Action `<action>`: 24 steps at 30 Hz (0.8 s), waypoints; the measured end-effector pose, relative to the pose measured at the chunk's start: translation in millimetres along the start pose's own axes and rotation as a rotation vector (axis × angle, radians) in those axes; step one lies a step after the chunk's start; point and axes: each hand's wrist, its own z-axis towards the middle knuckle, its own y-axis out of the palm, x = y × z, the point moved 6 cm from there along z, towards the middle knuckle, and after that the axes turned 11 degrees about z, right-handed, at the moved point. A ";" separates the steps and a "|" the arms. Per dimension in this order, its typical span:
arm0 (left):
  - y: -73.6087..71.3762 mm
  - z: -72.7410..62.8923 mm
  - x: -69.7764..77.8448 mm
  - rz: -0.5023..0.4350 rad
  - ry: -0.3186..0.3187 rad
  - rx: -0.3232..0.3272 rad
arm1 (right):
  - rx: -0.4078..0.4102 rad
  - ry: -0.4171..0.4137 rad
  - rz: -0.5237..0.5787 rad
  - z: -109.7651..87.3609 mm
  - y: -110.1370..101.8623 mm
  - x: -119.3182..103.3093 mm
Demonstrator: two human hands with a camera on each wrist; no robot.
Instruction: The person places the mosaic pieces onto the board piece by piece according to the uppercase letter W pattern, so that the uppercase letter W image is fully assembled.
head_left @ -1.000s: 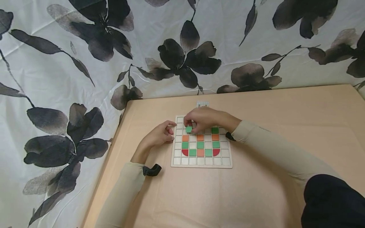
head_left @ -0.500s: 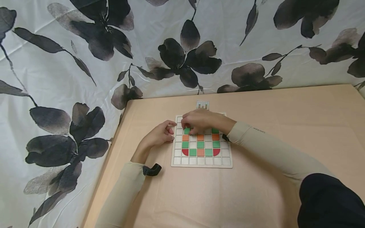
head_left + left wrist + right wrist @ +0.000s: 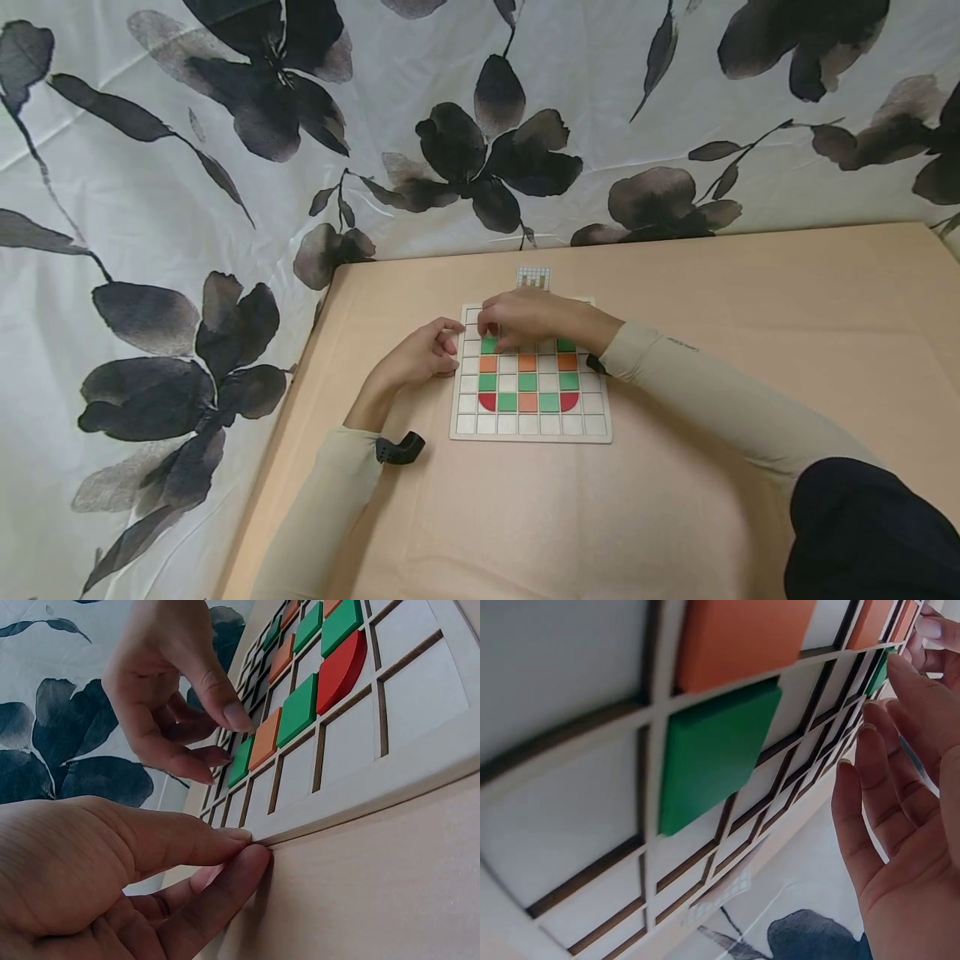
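A wooden grid board lies on the table, holding green, orange and red tiles. My left hand is at its left edge; in the left wrist view the left hand's thumb and index finger pinch the rim. My right hand reaches over the upper left cells. Its thumb and fingertip lie around a green tile, which sits at a cell in the left tile column, above an orange tile. The right hand partly covers that column in the left wrist view. Another green tile is close to the right wrist camera.
A small card with a printed grid lies just beyond the board, partly behind the right hand. The wooden table extends widely to the right. A white cloth with dark flowers hangs behind and to the left.
My right hand has lowered the green tile onto the board, then shifted it slightly left toward its cell. The left hand has stayed at the board's edge.
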 end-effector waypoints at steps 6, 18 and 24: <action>-0.8 3.9 1.4 0.004 0.022 -0.004 | 0.029 0.020 0.226 -11.6 -8.7 12.0; -17.0 1.2 4.9 0.024 0.062 -0.012 | 0.022 0.018 0.577 -65.3 -20.1 37.8; -30.8 -6.2 16.8 -0.013 0.136 -0.035 | 0.066 0.054 0.661 -101.0 -25.8 45.8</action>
